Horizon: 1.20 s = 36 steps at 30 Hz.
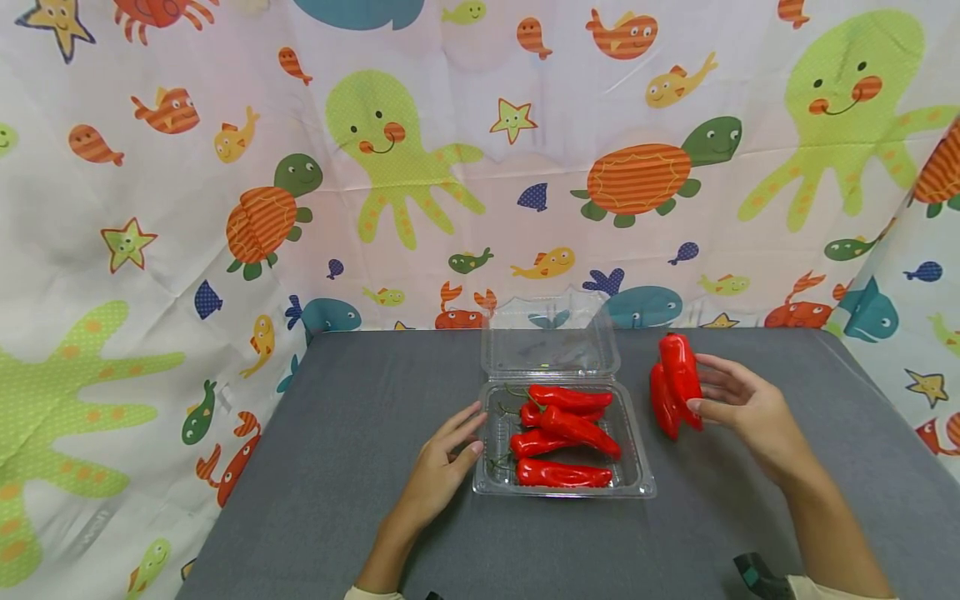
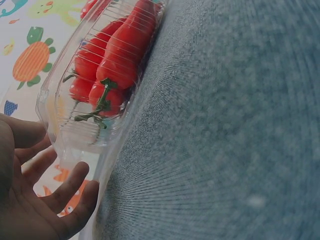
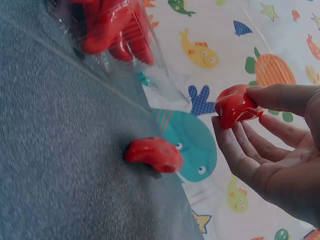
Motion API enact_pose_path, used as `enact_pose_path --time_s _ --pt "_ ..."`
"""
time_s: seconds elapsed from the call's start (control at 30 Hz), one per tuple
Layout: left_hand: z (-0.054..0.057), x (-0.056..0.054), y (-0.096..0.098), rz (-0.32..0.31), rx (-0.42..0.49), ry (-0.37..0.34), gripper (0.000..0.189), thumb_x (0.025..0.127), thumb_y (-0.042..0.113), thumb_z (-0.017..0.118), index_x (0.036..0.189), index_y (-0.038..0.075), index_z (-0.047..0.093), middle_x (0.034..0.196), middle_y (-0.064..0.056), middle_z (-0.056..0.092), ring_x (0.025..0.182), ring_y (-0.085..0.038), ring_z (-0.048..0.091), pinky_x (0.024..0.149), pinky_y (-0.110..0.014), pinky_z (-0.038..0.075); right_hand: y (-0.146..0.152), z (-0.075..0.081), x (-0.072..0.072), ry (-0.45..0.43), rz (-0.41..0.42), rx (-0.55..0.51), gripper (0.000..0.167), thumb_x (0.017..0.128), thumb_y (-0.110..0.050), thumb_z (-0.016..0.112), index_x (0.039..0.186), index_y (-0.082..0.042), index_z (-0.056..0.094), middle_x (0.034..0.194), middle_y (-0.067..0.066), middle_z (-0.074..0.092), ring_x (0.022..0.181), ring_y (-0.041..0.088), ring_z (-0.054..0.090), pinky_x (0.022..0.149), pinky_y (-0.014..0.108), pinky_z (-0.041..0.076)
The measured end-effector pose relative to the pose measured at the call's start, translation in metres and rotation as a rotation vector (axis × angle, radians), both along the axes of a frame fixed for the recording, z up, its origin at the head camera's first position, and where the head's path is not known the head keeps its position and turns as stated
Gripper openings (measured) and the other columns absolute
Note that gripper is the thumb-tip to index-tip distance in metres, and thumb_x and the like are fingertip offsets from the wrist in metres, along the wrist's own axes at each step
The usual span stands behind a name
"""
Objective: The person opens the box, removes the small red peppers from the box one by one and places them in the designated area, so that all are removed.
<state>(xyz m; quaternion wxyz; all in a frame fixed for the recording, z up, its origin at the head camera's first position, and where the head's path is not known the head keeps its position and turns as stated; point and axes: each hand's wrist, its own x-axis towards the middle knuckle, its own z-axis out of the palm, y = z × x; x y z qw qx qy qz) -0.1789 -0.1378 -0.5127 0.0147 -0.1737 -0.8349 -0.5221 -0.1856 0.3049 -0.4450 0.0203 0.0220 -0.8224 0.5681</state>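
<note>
My right hand (image 1: 750,412) pinches a red pepper (image 1: 681,367) between thumb and fingers, just right of the clear plastic box. In the right wrist view that held pepper (image 3: 235,105) is up off the cloth, and a second red pepper (image 3: 155,155) lies on the table below it. The hinged clear box (image 1: 643,467) has its lid (image 1: 547,358) raised at the back. Inside are several red peppers (image 1: 573,425) with green stems pointing left. At the box's left rim is my left hand (image 1: 438,471), its fingers loosely bent and holding nothing.
Grey cloth covers the table (image 1: 360,433). A curtain (image 1: 450,50) printed with sea animals hangs behind it and along both sides. A dark wrist-camera strap (image 1: 761,575) shows by the right sleeve.
</note>
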Motion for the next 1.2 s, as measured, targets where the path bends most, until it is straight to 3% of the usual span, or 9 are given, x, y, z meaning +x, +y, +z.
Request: enact_pose_path --time_s 0.23,0.37,0.57,0.67,0.9,1.07,1.2 --pt "0.000 0.000 0.000 0.000 0.005 0.001 0.047 0.106 0.016 0.065 0.152 0.013 0.060 0.165 0.005 0.047 0.128 -0.024 0.065 0.096 -0.033 0.054 0.011 -0.005 -0.003 -0.036 -0.026 -0.027 0.075 0.103 -0.022 0.072 0.165 -0.007 0.034 0.121 -0.026 0.057 0.104 -0.006 0.064 0.080 0.032 0.062" --pt "0.001 0.001 0.000 -0.001 0.007 -0.001 0.047 0.106 0.016 0.065 0.152 0.013 0.060 0.165 0.005 0.047 0.128 -0.025 0.065 0.096 -0.033 0.054 0.016 -0.010 -0.005 -0.054 -0.040 -0.024 0.076 0.103 -0.020 0.072 0.166 -0.007 0.032 0.123 -0.023 0.057 0.103 -0.008 0.063 0.081 0.032 0.062" --pt "0.002 0.001 0.000 -0.001 0.012 0.000 0.047 0.106 0.014 0.065 0.152 0.012 0.059 0.165 0.005 0.047 0.128 -0.026 0.065 0.097 -0.033 0.054 0.022 -0.019 -0.009 -0.087 -0.069 0.002 0.078 0.103 -0.019 0.072 0.166 -0.005 0.030 0.145 0.013 0.056 0.104 -0.006 0.063 0.082 0.031 0.062" --pt "0.002 0.001 0.000 0.000 0.013 0.000 0.047 0.106 0.013 0.065 0.152 0.012 0.060 0.165 0.005 0.047 0.128 -0.026 0.065 0.097 -0.032 0.054 0.026 -0.025 -0.011 -0.097 -0.075 0.008 0.078 0.103 -0.019 0.071 0.166 -0.004 0.029 0.150 0.024 0.051 0.105 -0.002 0.064 0.083 0.031 0.062" --pt "0.001 0.000 0.000 0.002 0.012 0.001 0.046 0.105 0.014 0.066 0.151 0.013 0.060 0.164 0.006 0.048 0.127 -0.023 0.065 0.096 -0.031 0.054 0.038 -0.033 -0.012 -0.141 -0.057 -0.020 0.078 0.104 -0.021 0.070 0.166 -0.002 0.027 0.136 0.000 0.057 0.099 -0.009 0.065 0.083 0.031 0.062" --pt "0.000 0.000 0.000 0.003 0.014 0.007 0.046 0.105 0.014 0.066 0.151 0.013 0.061 0.164 0.006 0.048 0.127 -0.023 0.066 0.095 -0.031 0.054 0.041 -0.036 -0.013 -0.188 -0.057 -0.019 0.079 0.106 -0.022 0.068 0.167 -0.001 0.023 0.152 0.030 0.046 0.097 -0.010 0.063 0.085 0.030 0.061" --pt "0.000 0.000 0.000 -0.001 0.018 0.007 0.046 0.105 0.013 0.066 0.151 0.012 0.061 0.164 0.006 0.048 0.127 -0.023 0.065 0.095 -0.031 0.054 0.043 -0.039 -0.014 -0.227 -0.067 -0.024 0.079 0.107 -0.020 0.066 0.167 0.001 0.019 0.161 0.038 0.033 0.095 -0.013 0.061 0.084 0.028 0.061"
